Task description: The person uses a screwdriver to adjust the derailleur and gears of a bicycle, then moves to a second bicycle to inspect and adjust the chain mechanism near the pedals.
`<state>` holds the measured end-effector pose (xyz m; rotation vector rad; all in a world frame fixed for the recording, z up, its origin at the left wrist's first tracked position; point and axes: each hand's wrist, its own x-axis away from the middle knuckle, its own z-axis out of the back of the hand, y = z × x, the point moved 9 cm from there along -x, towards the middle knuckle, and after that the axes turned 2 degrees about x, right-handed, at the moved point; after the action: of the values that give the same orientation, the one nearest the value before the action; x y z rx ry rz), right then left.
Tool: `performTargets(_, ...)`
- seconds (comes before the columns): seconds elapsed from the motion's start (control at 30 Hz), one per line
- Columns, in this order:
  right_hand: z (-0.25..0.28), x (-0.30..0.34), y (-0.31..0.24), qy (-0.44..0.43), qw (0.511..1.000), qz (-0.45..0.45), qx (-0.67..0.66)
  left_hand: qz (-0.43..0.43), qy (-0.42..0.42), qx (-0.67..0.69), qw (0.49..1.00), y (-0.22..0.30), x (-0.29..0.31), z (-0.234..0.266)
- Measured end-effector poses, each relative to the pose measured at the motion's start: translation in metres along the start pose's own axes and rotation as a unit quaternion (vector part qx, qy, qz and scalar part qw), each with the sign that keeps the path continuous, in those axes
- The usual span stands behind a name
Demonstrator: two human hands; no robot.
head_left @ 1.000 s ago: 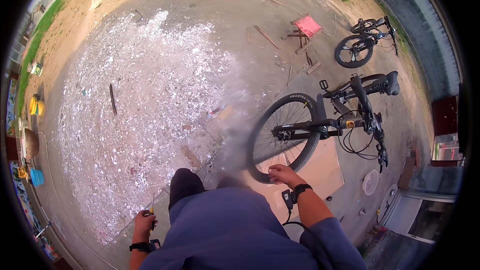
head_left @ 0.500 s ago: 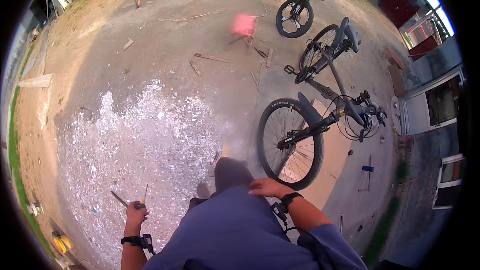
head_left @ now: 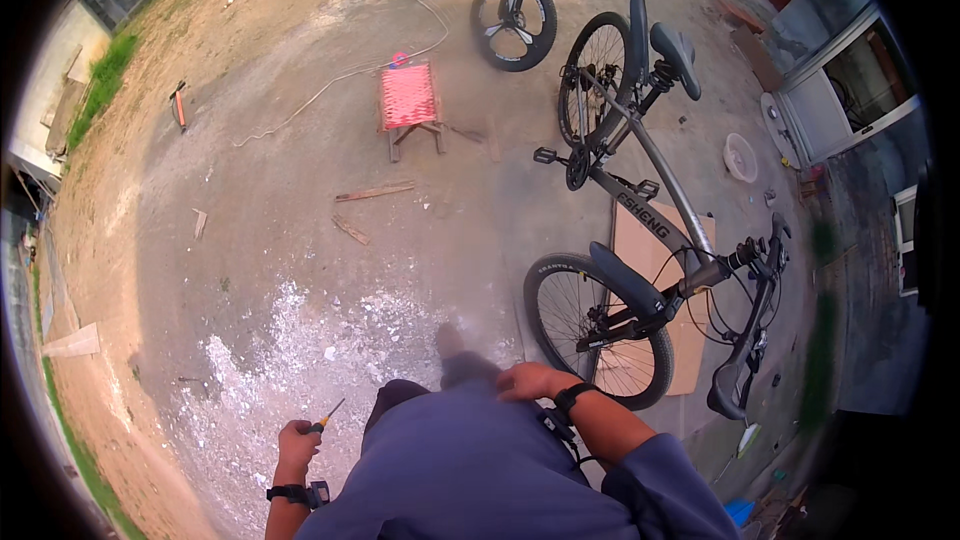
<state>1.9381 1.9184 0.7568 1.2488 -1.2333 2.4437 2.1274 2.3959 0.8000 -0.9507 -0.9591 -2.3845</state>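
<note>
My left hand (head_left: 297,447), low on the left, is closed round the yellow-and-black handle of a screwdriver (head_left: 329,414). Its thin shaft points up and to the right over the ground. My right hand (head_left: 530,381) is in front of my blue-grey shirt (head_left: 470,460), its fingers bent inward; whether anything small is in them cannot be made out. Just beyond my right hand, the front wheel of a grey bicycle (head_left: 642,217) stands close by, without the hand touching it. Both wrists wear black bands with small devices.
A red woven stool (head_left: 409,100) stands ahead, with wood scraps (head_left: 375,191) nearer me. White flakes (head_left: 290,360) cover the ground front left. A cardboard sheet (head_left: 688,350) lies under the bicycle. Farther off are a second bicycle (head_left: 514,20), a basin (head_left: 740,158) and an orange-handled tool (head_left: 179,108).
My view has shifted: the stool now appears lower and further left, the bicycle lower. A dark strip seen by my left hand no longer shows. The screwdriver now tilts more to the right.
</note>
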Motion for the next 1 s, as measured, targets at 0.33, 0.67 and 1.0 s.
performTargets(0.33, 0.159, -0.081, -0.007, 0.028, 0.987, -0.022, -0.155, -0.22, -0.012, -0.145, 0.964, 0.357, -0.157, 0.0)
performTargets(0.67, 0.364, -0.065, 0.01, 0.212, 0.934, -0.111, -0.265, -0.424, -0.185, -0.242, 0.853, 0.745, -0.172, -0.151)
performTargets(1.0, 0.465, -0.049, 0.037, 0.141, 0.83, -0.024, -0.54, -0.483, -0.28, -0.269, 0.785, 0.902, -0.118, -0.294)
